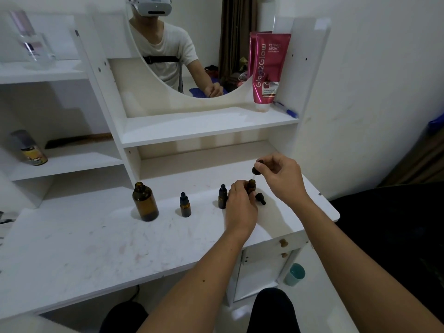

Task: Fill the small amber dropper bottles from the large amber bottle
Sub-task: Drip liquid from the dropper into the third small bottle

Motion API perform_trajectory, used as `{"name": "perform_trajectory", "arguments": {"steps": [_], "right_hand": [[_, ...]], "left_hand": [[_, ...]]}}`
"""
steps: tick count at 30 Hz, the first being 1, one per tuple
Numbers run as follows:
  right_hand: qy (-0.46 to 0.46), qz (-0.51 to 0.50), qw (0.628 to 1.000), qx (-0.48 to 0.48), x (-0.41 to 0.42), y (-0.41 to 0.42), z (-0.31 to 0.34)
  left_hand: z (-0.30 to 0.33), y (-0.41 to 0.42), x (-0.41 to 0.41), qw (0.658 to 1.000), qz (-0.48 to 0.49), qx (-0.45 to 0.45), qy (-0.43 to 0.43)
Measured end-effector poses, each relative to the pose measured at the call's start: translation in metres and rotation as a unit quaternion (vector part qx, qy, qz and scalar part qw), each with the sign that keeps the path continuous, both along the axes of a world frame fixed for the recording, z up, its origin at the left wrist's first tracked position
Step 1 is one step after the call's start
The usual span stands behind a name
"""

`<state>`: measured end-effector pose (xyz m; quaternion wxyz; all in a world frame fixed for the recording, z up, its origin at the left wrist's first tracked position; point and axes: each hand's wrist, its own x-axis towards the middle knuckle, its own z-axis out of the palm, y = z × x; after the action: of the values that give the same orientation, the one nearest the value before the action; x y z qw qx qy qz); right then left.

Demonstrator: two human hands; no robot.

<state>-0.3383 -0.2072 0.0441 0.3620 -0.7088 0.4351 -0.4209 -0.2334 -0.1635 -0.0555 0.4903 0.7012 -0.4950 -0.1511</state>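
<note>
While gripped, dropper bottle point(251, 185) stands upright.

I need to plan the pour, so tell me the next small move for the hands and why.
Probably set the dropper cap in the right hand down on the table, beside the loose black cap. The left hand already steadies the small bottle, whose neck is open, and the large amber bottle stands uncapped but untouched.

large amber bottle point(145, 202): glossy brown glass
dropper caps point(260, 198): matt black (rubber or plastic, unclear)
table point(96, 246): smooth white laminate, faintly stained
tube point(268, 68): shiny pink plastic
</note>
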Motion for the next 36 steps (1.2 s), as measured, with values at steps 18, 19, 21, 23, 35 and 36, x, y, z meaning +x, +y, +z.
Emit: {"name": "perform_trajectory", "arguments": {"steps": [18, 19, 21, 23, 35, 36], "right_hand": [[0.007, -0.016, 0.999, -0.034, 0.003, 0.010, 0.011], [0.002, -0.022, 0.999, -0.045, 0.002, 0.012, 0.016], [-0.004, -0.031, 0.997, -0.075, -0.001, 0.017, 0.025], [-0.013, -0.032, 0.995, -0.094, -0.002, 0.021, 0.034], [-0.058, 0.057, 0.991, -0.110, 0.051, 0.068, 0.053], [-0.063, 0.069, 0.990, -0.108, 0.060, 0.073, 0.053]], "left_hand": [[0.005, 0.013, -0.001, 1.000, -0.013, 0.015, -0.003], [0.006, 0.015, -0.001, 1.000, -0.012, 0.021, -0.006], [0.007, 0.021, 0.000, 0.999, -0.015, 0.033, -0.003], [0.007, 0.029, 0.003, 0.999, -0.021, 0.045, 0.022], [0.015, 0.139, 0.073, 0.994, -0.066, 0.029, 0.087], [0.016, 0.150, 0.084, 0.995, -0.051, 0.021, 0.088]]}}
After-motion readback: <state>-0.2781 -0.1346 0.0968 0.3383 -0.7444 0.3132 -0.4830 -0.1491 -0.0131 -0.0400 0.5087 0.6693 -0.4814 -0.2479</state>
